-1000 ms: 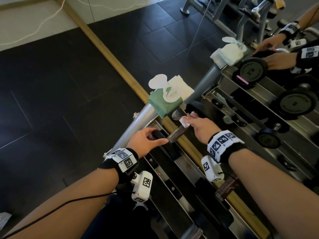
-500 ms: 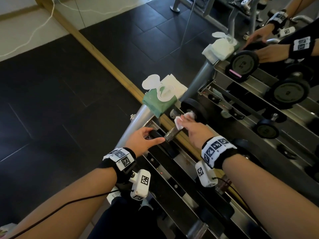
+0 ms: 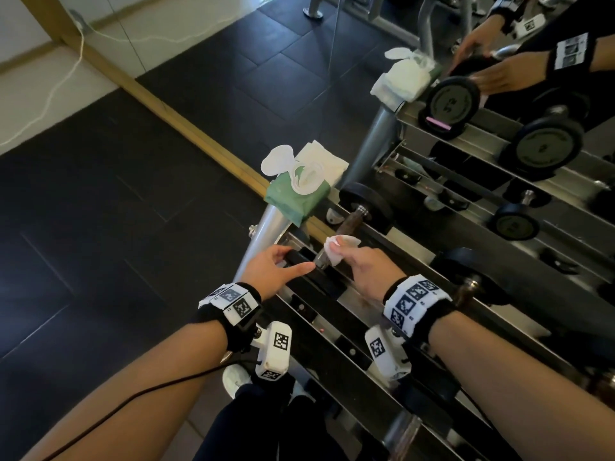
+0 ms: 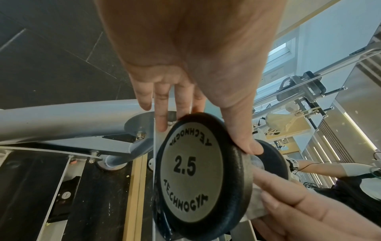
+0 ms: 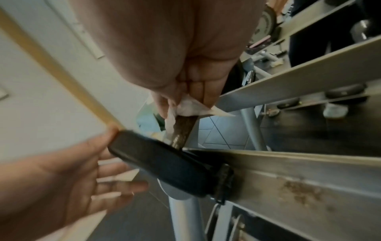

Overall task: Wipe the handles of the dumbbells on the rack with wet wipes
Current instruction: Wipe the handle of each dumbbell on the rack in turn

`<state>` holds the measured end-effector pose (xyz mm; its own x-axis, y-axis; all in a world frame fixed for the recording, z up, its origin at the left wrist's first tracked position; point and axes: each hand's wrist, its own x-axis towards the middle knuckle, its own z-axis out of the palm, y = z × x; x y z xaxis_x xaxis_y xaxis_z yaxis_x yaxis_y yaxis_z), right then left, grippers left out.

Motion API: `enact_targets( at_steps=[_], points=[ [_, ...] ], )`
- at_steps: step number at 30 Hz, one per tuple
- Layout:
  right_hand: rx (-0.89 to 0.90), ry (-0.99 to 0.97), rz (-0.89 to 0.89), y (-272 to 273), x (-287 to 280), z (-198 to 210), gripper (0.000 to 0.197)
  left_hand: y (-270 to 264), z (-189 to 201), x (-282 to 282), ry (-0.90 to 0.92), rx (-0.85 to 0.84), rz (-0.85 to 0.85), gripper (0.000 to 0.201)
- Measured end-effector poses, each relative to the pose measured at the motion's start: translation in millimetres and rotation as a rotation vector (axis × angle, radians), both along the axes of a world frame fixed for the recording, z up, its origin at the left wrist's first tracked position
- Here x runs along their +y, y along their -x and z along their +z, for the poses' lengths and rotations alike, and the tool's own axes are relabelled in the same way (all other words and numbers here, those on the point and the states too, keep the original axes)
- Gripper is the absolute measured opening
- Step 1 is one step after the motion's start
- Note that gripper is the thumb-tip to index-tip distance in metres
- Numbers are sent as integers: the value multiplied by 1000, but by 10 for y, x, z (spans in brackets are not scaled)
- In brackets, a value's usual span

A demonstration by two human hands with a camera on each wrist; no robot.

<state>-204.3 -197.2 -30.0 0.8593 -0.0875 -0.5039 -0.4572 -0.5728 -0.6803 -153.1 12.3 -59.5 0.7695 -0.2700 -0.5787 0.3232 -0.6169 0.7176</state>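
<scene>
A small black dumbbell lies at the left end of the rack (image 3: 416, 257), its brown handle (image 3: 349, 224) partly bare. My left hand (image 3: 298, 259) holds the near end plate (image 4: 193, 166), marked 2.5, between thumb (image 4: 247, 146) and fingers (image 4: 160, 117). Around the handle, close to that plate, my right hand (image 3: 346, 257) grips a white wet wipe (image 3: 336, 251). In the right wrist view the wipe (image 5: 185, 106) is wrapped on the handle (image 5: 183, 128) just above the plate (image 5: 164, 163). The far plate (image 3: 366, 204) rests on the rack.
An open green pack of wipes (image 3: 296, 197) sits on the rack's grey post beside the dumbbell. Another dumbbell (image 3: 466, 271) lies further right on the rack. A wood-framed mirror (image 3: 186, 128) runs right behind and reflects the rack and my hands. Dark floor lies to the left.
My right hand has slid the wipe along the handle from the far plate towards the near plate. The left hand has kept its hold on the near plate.
</scene>
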Motion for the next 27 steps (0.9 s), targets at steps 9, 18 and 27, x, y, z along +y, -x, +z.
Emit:
enact_targets(
  at_steps=[9,18,27],
  points=[
    [-73,-202,-603,-60,85,-218,29,-10,-21,28,81,27,11,127],
    [-98,-416,-648,65,177,-437,35,-51,-19,23,81,50,2,77],
    [-195,-416,-704,-32,259,-444,34,-14,-72,8,37,-6,20,68]
  ],
)
